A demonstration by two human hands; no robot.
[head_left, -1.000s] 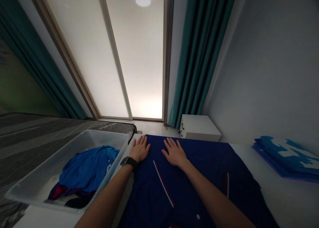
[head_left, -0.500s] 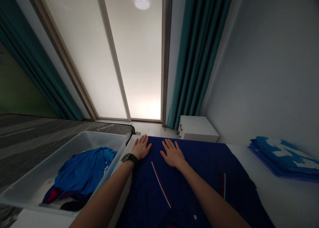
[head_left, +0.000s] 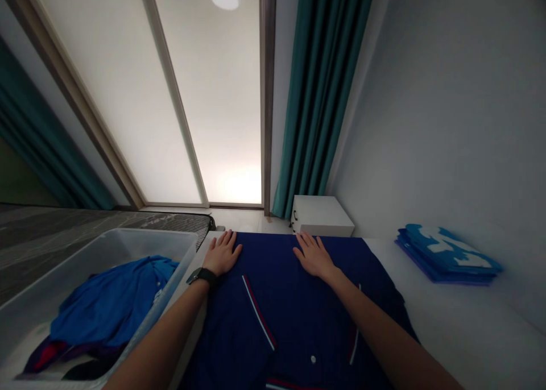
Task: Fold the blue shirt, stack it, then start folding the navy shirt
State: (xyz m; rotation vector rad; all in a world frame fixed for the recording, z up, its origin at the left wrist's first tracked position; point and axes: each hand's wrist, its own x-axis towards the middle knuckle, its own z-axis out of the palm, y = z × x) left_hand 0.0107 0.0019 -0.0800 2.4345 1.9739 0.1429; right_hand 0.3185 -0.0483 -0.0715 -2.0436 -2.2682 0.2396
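Observation:
My left hand (head_left: 222, 253) lies flat and open on the far left corner of a navy shirt (head_left: 281, 305) with red-and-white piped trim. My right hand (head_left: 313, 256) rests open on the shirt's far edge, fingers spread. Neither hand grips the cloth. A black-strapped watch (head_left: 200, 276) circles my left wrist. The shirt lies spread on a white tabletop (head_left: 460, 322), its lower part running out of view below my forearms.
A translucent plastic bin (head_left: 170, 242) of crumpled blue clothing (head_left: 111, 305) stands left of the shirt. A stack of folded blue garments (head_left: 446, 254) lies on the tabletop at right. Beyond stand a white cabinet (head_left: 322, 215), teal curtains (head_left: 318, 111) and a frosted sliding door (head_left: 205, 94).
My hands have spread farther apart along the shirt's far edge. The whole scene has shifted left in the view, and the stack and bin now sit farther left.

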